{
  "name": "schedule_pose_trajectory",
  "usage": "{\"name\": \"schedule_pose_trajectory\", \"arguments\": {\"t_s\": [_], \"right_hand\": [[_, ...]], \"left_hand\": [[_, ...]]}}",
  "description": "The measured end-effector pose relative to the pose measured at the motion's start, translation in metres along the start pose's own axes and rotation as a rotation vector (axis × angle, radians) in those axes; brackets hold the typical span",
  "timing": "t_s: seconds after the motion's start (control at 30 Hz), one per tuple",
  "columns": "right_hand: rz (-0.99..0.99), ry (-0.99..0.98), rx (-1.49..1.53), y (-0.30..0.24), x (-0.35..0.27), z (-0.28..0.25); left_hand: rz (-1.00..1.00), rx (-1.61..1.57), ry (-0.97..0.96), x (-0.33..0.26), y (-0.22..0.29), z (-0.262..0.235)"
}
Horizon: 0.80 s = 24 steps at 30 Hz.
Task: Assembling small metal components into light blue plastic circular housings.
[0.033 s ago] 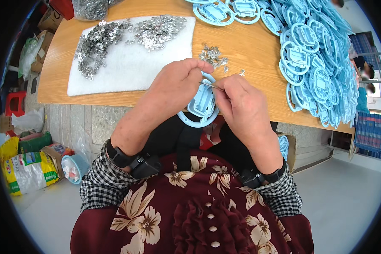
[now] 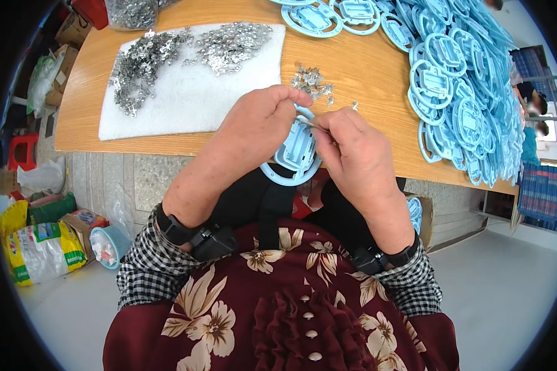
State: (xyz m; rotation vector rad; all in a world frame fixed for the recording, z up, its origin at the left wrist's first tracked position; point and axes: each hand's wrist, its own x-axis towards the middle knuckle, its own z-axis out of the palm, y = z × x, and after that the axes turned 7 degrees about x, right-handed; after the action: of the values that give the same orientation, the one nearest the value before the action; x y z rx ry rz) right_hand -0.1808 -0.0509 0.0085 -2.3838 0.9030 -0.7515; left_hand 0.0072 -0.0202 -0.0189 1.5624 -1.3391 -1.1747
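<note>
An oval light-blue plastic frame [image 2: 297, 152] with a moulded centre hangs over the table's front edge, above my lap. My left hand [image 2: 263, 117] is closed at its upper left rim, fingers mostly hidden behind the hand. My right hand [image 2: 356, 145] pinches a thin metal tool [image 2: 308, 123], tweezers-like, whose tip reaches the upper part of the frame near my left fingers. Whether the tip grips a small piece, I cannot make out. Just beyond my hands lies a little heap of small silvery metal pieces [image 2: 311, 82], with a single metal piece [image 2: 354, 106] to its right.
A white foam sheet [image 2: 185, 114] bears two heaps of metal pieces on the wooden table [image 2: 365, 74]. A large pile of blue frames [image 2: 470, 105] covers the right side. A bag of metal pieces [image 2: 132, 13] stands at the far left; a blue bin [image 2: 110, 247] is on the floor.
</note>
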Motion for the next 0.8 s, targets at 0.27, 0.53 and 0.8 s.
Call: {"name": "schedule_pose_trajectory", "arguments": {"t_s": [0.27,0.53,0.8], "right_hand": [[0.022,-0.014,0.026,0.0,-0.016,-0.007],[0.665,-0.03,1.022,0.011,-0.019,-0.02],[0.73,-0.045,1.2,0.021,-0.026,-0.034]], "left_hand": [[-0.068,-0.108,-0.003,-0.001,0.004,-0.002],[-0.083,-0.331,-0.128,-0.019,0.031,-0.002],[0.144,-0.09,-0.206,-0.018,0.027,0.001]]}}
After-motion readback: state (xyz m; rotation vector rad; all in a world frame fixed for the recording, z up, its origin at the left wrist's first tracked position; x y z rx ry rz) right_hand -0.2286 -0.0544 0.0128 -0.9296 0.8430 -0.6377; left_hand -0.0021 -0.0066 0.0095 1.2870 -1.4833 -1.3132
